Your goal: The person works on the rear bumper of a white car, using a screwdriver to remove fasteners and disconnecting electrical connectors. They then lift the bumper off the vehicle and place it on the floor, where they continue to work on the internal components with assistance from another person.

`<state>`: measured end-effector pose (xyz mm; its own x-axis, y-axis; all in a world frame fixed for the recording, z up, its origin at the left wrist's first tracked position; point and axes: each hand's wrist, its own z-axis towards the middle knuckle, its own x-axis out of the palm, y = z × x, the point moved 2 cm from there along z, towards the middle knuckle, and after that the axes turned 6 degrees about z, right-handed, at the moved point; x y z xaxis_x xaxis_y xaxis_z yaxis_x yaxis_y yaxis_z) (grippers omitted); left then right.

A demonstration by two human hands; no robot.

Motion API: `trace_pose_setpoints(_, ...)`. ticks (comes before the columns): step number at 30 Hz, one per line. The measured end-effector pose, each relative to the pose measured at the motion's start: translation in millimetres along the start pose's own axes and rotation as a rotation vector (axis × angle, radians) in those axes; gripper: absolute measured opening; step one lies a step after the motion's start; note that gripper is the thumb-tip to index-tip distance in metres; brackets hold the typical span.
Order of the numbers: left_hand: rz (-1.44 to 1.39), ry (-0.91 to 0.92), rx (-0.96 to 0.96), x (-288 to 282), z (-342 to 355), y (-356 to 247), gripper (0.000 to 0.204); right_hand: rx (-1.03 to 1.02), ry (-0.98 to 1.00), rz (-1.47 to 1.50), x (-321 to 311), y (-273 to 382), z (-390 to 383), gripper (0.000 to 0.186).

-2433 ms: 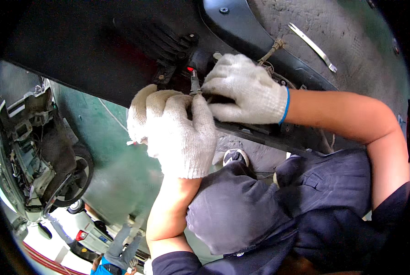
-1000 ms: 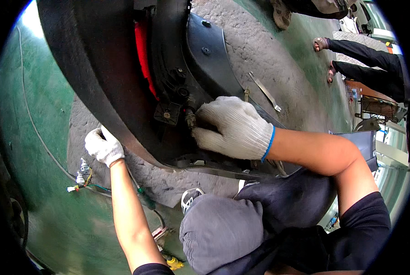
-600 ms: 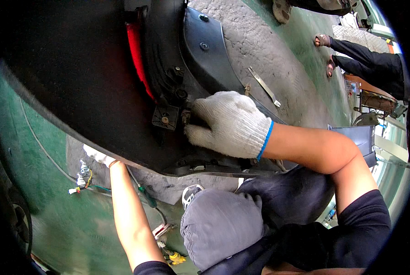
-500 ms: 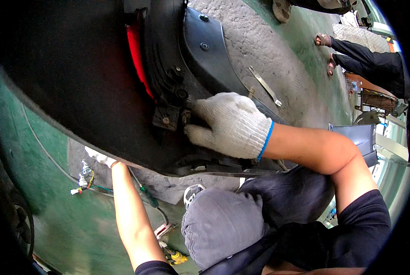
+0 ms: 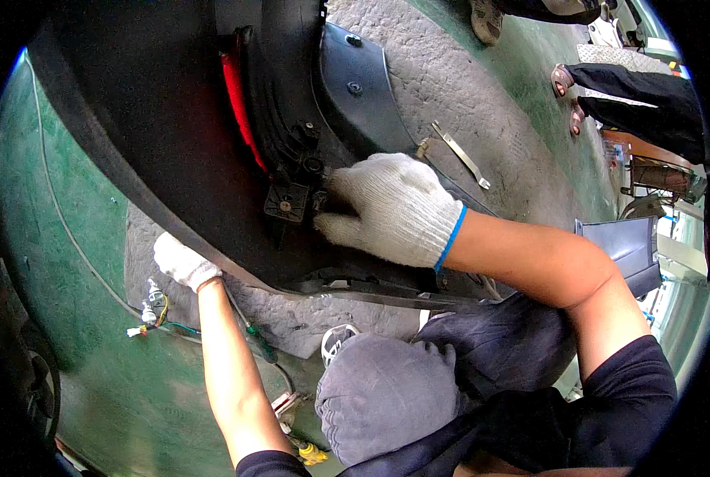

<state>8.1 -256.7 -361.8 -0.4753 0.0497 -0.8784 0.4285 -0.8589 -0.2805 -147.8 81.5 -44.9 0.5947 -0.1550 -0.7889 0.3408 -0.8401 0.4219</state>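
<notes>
A large curved black car bumper cover (image 5: 156,159) spans the upper left, its inner side toward me. A red lens strip (image 5: 242,107) shows through it, beside a black bracket (image 5: 284,202) with a screw. My right hand (image 5: 398,208), in a white knit glove with a blue cuff, pinches a small dark fitting (image 5: 320,199) next to that bracket; the fingertips are partly in shadow. By the cover's lower left edge is my left hand (image 5: 184,262), gloved in white. Its fingers look curled closed, and what they hold, if anything, is hidden.
On the grey mat (image 5: 442,71) lies a flat metal pry tool (image 5: 460,155). Wired bulb sockets (image 5: 154,302) and a cable (image 5: 61,215) are on the green floor at left. A yellow plug (image 5: 313,454) lies low down. Other people's legs (image 5: 641,87) are at upper right.
The cover's left edge has shifted rightward, uncovering more floor and more of my left hand. My right hand keeps its pinch near the bracket, slightly farther left.
</notes>
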Motion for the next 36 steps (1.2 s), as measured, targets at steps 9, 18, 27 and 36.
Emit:
trace_pose_setpoints(9, -0.752, 0.251, -0.523, -86.1, 43.1, -34.6, 0.034, -0.108, -0.228, 0.060, 4.6, -21.8, -11.0, 0.059)
trace_pose_setpoints(18, -0.063, 0.373, 0.814, -341.8, 133.6, -333.4, 0.020, -0.120, 0.013, 0.500, -20.3, -69.3, 12.6, 0.069)
trace_pose_setpoints(27, 0.699, 0.702, 0.964, -279.5, 127.1, -381.9, 0.036, -0.342, 0.186, 0.424, 20.6, -92.9, 54.7, 0.055)
trace_pose_setpoints(36, 0.702, 0.811, 0.977, -226.0, 135.3, -369.2, 0.065, -0.244, 0.250, 0.566, 16.6, -94.3, 47.2, 0.057)
